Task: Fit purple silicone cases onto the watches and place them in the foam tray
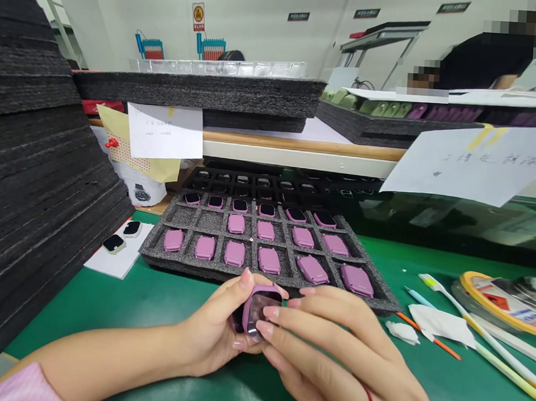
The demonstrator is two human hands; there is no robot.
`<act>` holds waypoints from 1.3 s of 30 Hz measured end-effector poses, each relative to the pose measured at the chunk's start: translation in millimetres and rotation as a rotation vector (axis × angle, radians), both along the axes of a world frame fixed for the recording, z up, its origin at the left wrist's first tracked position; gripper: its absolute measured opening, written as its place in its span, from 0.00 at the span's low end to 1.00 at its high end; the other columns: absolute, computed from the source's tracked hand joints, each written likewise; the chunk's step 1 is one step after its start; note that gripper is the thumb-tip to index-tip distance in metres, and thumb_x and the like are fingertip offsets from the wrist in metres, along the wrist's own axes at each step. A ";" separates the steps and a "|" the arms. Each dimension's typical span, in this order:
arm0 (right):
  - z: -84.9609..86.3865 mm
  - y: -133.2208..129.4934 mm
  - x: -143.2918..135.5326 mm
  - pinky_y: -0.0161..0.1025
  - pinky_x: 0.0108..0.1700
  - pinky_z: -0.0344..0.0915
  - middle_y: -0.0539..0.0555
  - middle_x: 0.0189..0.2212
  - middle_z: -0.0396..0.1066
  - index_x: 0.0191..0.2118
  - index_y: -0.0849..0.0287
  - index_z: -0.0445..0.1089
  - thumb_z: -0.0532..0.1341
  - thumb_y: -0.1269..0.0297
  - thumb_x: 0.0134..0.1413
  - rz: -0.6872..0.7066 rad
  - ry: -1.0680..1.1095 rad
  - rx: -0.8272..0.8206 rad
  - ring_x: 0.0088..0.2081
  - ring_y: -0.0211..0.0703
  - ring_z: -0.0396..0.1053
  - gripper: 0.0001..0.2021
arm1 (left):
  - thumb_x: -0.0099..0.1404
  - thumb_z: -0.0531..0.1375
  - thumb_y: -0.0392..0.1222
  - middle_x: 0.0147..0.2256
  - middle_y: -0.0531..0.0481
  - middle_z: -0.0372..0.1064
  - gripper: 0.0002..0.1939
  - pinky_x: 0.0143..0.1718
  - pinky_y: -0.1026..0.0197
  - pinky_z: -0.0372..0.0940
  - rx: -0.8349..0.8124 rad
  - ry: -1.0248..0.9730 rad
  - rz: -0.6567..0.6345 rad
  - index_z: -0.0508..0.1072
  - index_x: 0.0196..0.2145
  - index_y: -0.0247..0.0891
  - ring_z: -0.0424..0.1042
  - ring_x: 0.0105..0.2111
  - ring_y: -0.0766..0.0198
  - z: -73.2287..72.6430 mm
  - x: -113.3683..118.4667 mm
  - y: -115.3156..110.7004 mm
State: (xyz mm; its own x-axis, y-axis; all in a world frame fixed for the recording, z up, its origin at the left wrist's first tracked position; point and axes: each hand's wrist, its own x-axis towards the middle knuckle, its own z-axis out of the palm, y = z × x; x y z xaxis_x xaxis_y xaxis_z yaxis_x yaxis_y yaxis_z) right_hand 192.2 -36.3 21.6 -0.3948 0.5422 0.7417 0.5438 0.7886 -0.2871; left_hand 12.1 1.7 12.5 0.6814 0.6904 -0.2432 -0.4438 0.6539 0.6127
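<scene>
1. Frame centre: foam tray (pixel 210 221), watch cases (pixel 269 260) in its compartments.
2. Lower centre, before it: held watch (pixel 259 300) in left hand (pixel 213 318), right hand (pixel 354 351) touching.
3. Left: two watches (pixel 114 244) on paper (pixel 114 267).
4. Right: tissue (pixel 442 323).
5. Behind, upper centre: shelf (pixel 298 157).

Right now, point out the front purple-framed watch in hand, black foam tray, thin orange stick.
Front purple-framed watch (pixel 256 307), head view: glass face.
Black foam tray (pixel 251 260), head view: divider.
Thin orange stick (pixel 447 349), head view: right half.

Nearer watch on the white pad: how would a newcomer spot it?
On the green table, find the foam tray of purple watches. Left of it lies a white pad. The watch there is pale, nearer the camera than its twin.
</scene>
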 end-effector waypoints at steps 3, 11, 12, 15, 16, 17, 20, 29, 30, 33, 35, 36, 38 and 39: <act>6.4 2.2 -7.9 0.46 0.34 0.72 0.54 0.35 0.81 0.61 0.53 0.65 0.70 0.64 0.56 -0.043 -0.078 0.082 0.32 0.48 0.74 0.28 | 0.54 0.69 0.65 0.20 0.59 0.59 0.27 0.16 0.70 0.42 0.112 0.056 0.023 0.73 0.33 0.35 0.49 0.15 0.78 -1.9 1.5 -1.2; 7.0 6.1 -8.1 0.39 0.44 0.75 0.50 0.40 0.77 0.58 0.49 0.64 0.70 0.70 0.52 0.056 0.137 -0.336 0.37 0.41 0.75 0.28 | 0.59 0.64 0.67 0.16 0.59 0.55 0.30 0.15 0.70 0.37 0.093 0.049 -0.033 0.75 0.34 0.32 0.43 0.14 0.78 0.5 1.3 1.0; 8.4 6.5 -7.6 0.38 0.45 0.75 0.50 0.43 0.77 0.58 0.48 0.64 0.70 0.70 0.51 0.057 0.149 -0.368 0.39 0.42 0.76 0.29 | 0.59 0.64 0.67 0.16 0.60 0.54 0.31 0.15 0.71 0.36 0.062 0.051 -0.048 0.76 0.35 0.31 0.42 0.14 0.78 1.7 0.6 1.4; 10.1 7.5 -6.9 0.36 0.46 0.75 0.50 0.47 0.77 0.58 0.48 0.64 0.69 0.73 0.51 0.053 0.138 -0.407 0.45 0.42 0.77 0.29 | 0.55 0.68 0.66 0.19 0.58 0.57 0.31 0.15 0.72 0.36 0.016 0.068 -0.047 0.75 0.36 0.31 0.42 0.16 0.79 2.8 -0.9 1.7; 9.9 8.3 -6.6 0.36 0.47 0.74 0.51 0.48 0.77 0.57 0.49 0.64 0.69 0.73 0.51 0.056 0.120 -0.389 0.46 0.42 0.76 0.29 | 0.54 0.69 0.65 0.19 0.58 0.58 0.30 0.15 0.72 0.37 0.012 0.069 -0.035 0.74 0.36 0.32 0.43 0.16 0.79 2.3 -1.0 1.7; 9.5 9.9 -6.1 0.36 0.48 0.74 0.52 0.47 0.77 0.57 0.50 0.64 0.69 0.73 0.51 0.062 0.101 -0.359 0.46 0.42 0.76 0.28 | 0.55 0.69 0.65 0.19 0.58 0.58 0.30 0.15 0.73 0.37 0.009 0.071 -0.025 0.73 0.36 0.32 0.44 0.16 0.79 1.5 -0.7 1.8; 11.3 23.9 -3.6 0.39 0.49 0.73 0.54 0.45 0.76 0.54 0.53 0.67 0.69 0.71 0.49 0.056 0.069 -0.261 0.46 0.44 0.75 0.25 | 0.56 0.68 0.64 0.21 0.59 0.59 0.28 0.16 0.73 0.39 -0.029 0.056 0.036 0.69 0.34 0.34 0.46 0.16 0.79 -0.2 0.7 1.6; 7.4 139.4 -59.2 0.49 0.51 0.70 0.60 0.43 0.77 0.46 0.60 0.77 0.68 0.62 0.50 -0.157 0.003 -0.408 0.44 0.52 0.75 0.16 | 0.40 0.79 0.50 0.24 0.61 0.60 0.33 0.20 0.69 0.43 -0.021 0.308 -0.029 0.62 0.33 0.39 0.57 0.20 0.76 -1.0 0.4 -10.1; 0.9 148.5 -69.3 0.52 0.54 0.68 0.61 0.46 0.77 0.47 0.61 0.77 0.68 0.63 0.51 -0.153 -0.014 -0.416 0.48 0.55 0.74 0.16 | 0.40 0.79 0.51 0.25 0.58 0.63 0.34 0.20 0.68 0.43 -0.009 0.326 -0.052 0.63 0.35 0.38 0.60 0.20 0.75 -2.6 0.6 -10.5; -15.0 161.3 -88.3 0.60 0.62 0.60 0.66 0.53 0.75 0.50 0.62 0.76 0.66 0.69 0.54 -0.142 -0.017 -0.441 0.57 0.60 0.70 0.16 | 0.48 0.70 0.66 0.30 0.46 0.75 0.33 0.18 0.64 0.42 0.013 0.310 -0.143 0.65 0.37 0.37 0.67 0.18 0.68 -6.8 1.4 -9.7; -15.6 156.7 -87.8 0.59 0.64 0.58 0.67 0.57 0.72 0.53 0.64 0.74 0.63 0.71 0.57 -0.133 0.025 -0.439 0.60 0.59 0.67 0.17 | 0.53 0.62 0.73 0.31 0.41 0.77 0.33 0.18 0.63 0.40 0.061 0.294 -0.179 0.65 0.35 0.38 0.66 0.17 0.67 -7.8 1.4 -8.9; -12.1 150.2 -83.5 0.57 0.64 0.59 0.67 0.58 0.71 0.55 0.64 0.72 0.61 0.71 0.59 -0.128 0.058 -0.430 0.61 0.57 0.67 0.18 | 0.55 0.60 0.73 0.30 0.41 0.77 0.32 0.18 0.63 0.40 0.099 0.299 -0.176 0.65 0.34 0.38 0.63 0.16 0.69 -7.9 1.3 -8.5; -0.2 129.9 -68.4 0.52 0.61 0.64 0.63 0.56 0.73 0.55 0.62 0.71 0.57 0.66 0.65 -0.108 0.129 -0.415 0.58 0.51 0.70 0.16 | 0.54 0.62 0.71 0.28 0.44 0.76 0.32 0.19 0.64 0.39 0.181 0.331 -0.134 0.69 0.33 0.36 0.56 0.17 0.72 -7.5 1.0 -7.2; 6.6 116.9 -58.7 0.49 0.57 0.68 0.61 0.52 0.76 0.53 0.60 0.72 0.55 0.63 0.68 -0.090 0.159 -0.409 0.53 0.49 0.73 0.14 | 0.54 0.63 0.70 0.28 0.45 0.75 0.32 0.20 0.64 0.39 0.212 0.345 -0.109 0.71 0.33 0.34 0.53 0.17 0.73 -7.3 0.9 -6.0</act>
